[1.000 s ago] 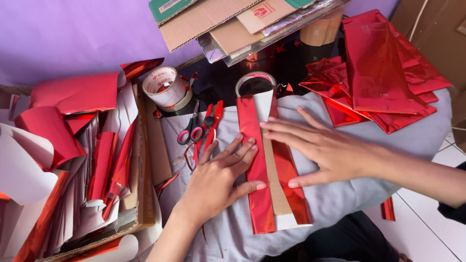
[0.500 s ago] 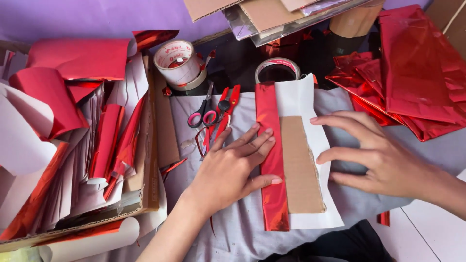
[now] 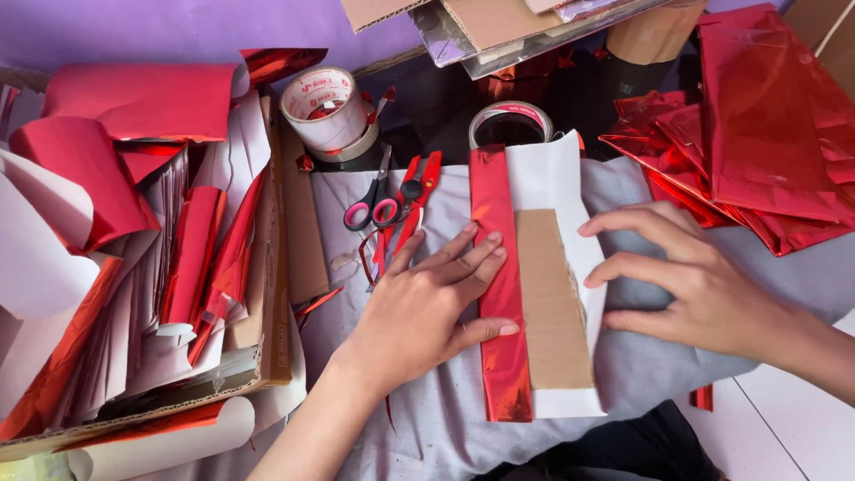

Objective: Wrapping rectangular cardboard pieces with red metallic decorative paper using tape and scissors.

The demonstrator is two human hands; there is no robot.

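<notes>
Your left hand lies flat and open, palm down, its fingers spread across the red foil strip and pressing it to the grey cloth; it grips nothing. Your right hand is open too, fingers stretched leftward so the tips touch the right edge of the white sheet, without closing on it. That sheet lies lengthwise in front of you, the foil strip folded over its left side and a brown cardboard strip resting down its middle, just beside the foil and between your two hands. Just left of your left hand, pink-handled scissors and a red cutter lie on the cloth, touching each other. Beyond the sheet's far end stands a roll of clear tape, with a larger tape roll further left. A cardboard tray at your far left holds curled red-and-white sheets, and a pile of red foil pieces lies at your far right.
</notes>
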